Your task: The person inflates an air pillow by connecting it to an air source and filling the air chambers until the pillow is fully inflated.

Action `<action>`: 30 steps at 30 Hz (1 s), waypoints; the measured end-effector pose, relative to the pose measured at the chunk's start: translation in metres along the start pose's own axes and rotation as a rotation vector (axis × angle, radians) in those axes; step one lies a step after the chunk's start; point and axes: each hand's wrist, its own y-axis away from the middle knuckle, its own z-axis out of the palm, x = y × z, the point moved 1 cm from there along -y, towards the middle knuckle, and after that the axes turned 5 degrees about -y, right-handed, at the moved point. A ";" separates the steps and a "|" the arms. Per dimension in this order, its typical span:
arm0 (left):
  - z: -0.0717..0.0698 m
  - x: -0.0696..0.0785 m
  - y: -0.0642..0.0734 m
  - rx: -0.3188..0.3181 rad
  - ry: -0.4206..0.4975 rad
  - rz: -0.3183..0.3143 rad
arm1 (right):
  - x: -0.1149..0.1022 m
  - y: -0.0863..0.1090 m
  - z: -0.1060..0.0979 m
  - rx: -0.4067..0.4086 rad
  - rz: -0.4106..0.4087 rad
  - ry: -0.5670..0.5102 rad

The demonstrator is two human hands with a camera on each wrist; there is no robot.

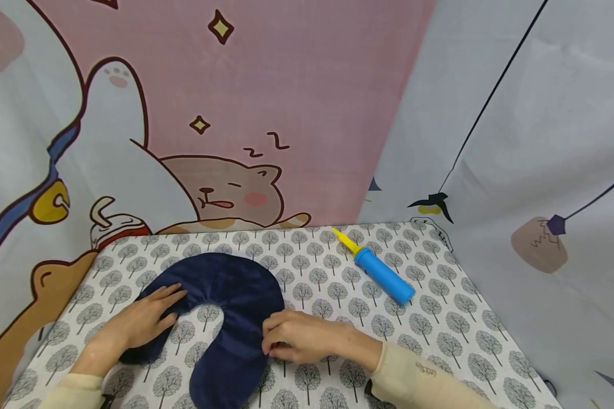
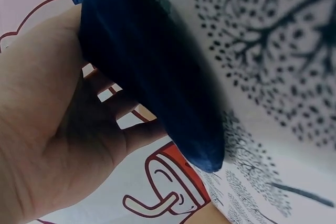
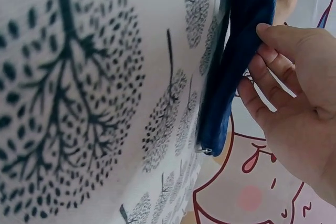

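A dark navy neck pillow [image 1: 225, 289] lies flat on the tree-print cloth, its opening turned toward me. On its left arm rests my left hand [image 1: 142, 315], fingers fairly straight and spread over the fabric; in the left wrist view, the palm and fingers of that hand [image 2: 79, 114] lie along the pillow's edge. At the outer edge of the right arm, the thumb and bent fingers of my right hand [image 1: 299, 336] pinch the fabric. From the right wrist, a small zipper pull [image 3: 205, 150] shows low on the pillow's side [image 3: 223, 87].
A blue hand pump [image 1: 386, 275] with a yellow nozzle [image 1: 345, 240] lies at the back right of the cloth-covered table [image 1: 440, 318]. Behind the table hangs a cartoon-print curtain [image 1: 327, 113], and a pale one [image 1: 542, 170] hangs along the right side.
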 end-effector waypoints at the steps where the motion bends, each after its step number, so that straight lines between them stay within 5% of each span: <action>1: 0.000 0.000 -0.001 0.003 0.006 0.005 | -0.001 0.000 0.000 -0.002 0.003 -0.018; 12: 0.000 0.004 -0.017 0.015 0.049 0.044 | -0.012 -0.004 0.001 -0.020 -0.014 -0.101; 17: -0.002 0.005 -0.018 -0.021 0.068 0.017 | -0.015 -0.006 0.005 -0.065 0.000 -0.035; 23: -0.001 0.008 -0.015 0.010 0.052 0.020 | -0.014 -0.003 0.009 -0.098 0.049 0.017; 30: -0.002 0.017 -0.017 0.036 0.041 -0.002 | -0.011 0.005 -0.001 -0.010 0.096 -0.099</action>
